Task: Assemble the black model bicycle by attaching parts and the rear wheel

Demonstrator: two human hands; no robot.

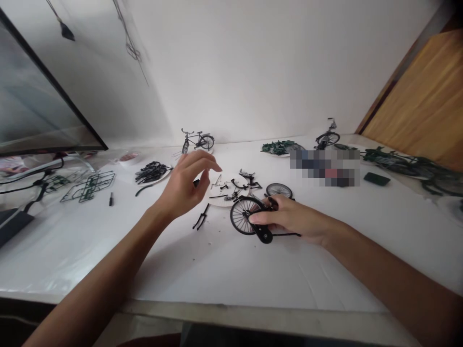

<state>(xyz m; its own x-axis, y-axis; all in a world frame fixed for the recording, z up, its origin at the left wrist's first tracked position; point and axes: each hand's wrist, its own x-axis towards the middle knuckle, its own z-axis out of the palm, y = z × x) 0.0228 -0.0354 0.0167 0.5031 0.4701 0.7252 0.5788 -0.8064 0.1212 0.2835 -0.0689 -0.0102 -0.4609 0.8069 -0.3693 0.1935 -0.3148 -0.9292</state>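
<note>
My right hand [285,217] is closed around a partly built model bicycle [265,233], black, with one spoked wheel [240,215] fitted at its left end. The thumb presses near the wheel's hub. My left hand [190,180] hovers over the left side of a white plate [217,202] of small parts, its fingers bent and apart. A small dark thing shows by its palm; whether the hand touches it I cannot tell. A loose black fork [201,218] lies on the table below that hand. Behind my right hand rests a second spoked wheel [279,190].
Finished model bicycles [198,140] stand at the back. Black parts [152,172] are piled on a plate at left, beside green part frames [90,186] and a small screwdriver [111,199]. Green parts [280,147] lie at the back right. A monitor [43,96] stands at left.
</note>
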